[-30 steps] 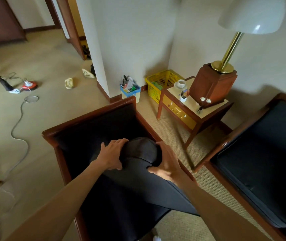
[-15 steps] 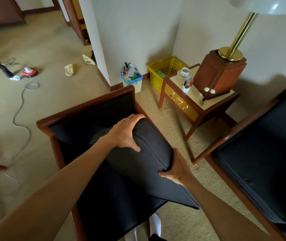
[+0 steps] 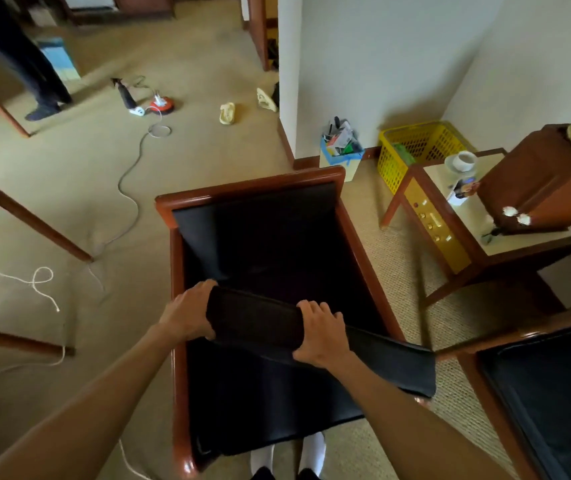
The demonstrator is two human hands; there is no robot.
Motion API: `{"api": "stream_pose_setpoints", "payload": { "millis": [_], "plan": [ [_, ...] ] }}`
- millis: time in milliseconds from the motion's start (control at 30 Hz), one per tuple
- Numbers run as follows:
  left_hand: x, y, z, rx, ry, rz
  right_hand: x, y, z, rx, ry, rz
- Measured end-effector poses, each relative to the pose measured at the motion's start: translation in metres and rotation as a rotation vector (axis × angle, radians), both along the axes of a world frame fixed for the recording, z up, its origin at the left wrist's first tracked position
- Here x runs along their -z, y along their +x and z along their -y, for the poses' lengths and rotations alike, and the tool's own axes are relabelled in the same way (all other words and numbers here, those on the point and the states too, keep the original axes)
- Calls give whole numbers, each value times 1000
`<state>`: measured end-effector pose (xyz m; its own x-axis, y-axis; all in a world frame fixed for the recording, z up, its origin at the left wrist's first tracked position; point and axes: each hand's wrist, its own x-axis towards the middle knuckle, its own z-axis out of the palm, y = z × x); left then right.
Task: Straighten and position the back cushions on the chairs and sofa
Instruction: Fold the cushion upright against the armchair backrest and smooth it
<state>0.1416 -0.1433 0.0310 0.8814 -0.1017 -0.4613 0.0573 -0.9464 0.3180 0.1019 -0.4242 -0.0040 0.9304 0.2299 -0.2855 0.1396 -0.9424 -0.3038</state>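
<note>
A black back cushion (image 3: 263, 327) lies tilted over the seat of a wooden-framed armchair (image 3: 246, 188). Its right end sticks out past the chair's right arm. My left hand (image 3: 188, 313) grips the cushion's left end. My right hand (image 3: 322, 336) grips its top edge near the middle. The chair's black seat and backrest are dark, and the seat is partly hidden under the cushion. A second black-cushioned seat (image 3: 554, 396) shows at the lower right.
A side table (image 3: 464, 216) with a cup, a lamp base and small items stands to the right. Behind it are a yellow basket (image 3: 419, 147) and a small bin (image 3: 341, 150). Cables (image 3: 128, 188), slippers and a person's legs (image 3: 31, 64) are on the carpet at left.
The cushion has been pulled back toward me and lowered, turned lengthwise across the seat. My left hand shifted to its left end, my right hand to the top edge. The view tilted toward the room.
</note>
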Motion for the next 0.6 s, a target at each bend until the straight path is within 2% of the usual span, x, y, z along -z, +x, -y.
{"api": "stream_pose_setpoints", "payload": {
  "millis": [167,267,467,600],
  "plan": [
    [42,-42,19,47,180,-113,27,-19,-23,-147,-23,33],
    [48,-45,44,79,228,-40,30,-18,-4,-119,-64,60],
    [64,-39,99,306,285,54,30,-23,56,-122,-207,44],
    [74,-41,106,338,330,118,31,-26,63,-133,-237,18]
  ]
}}
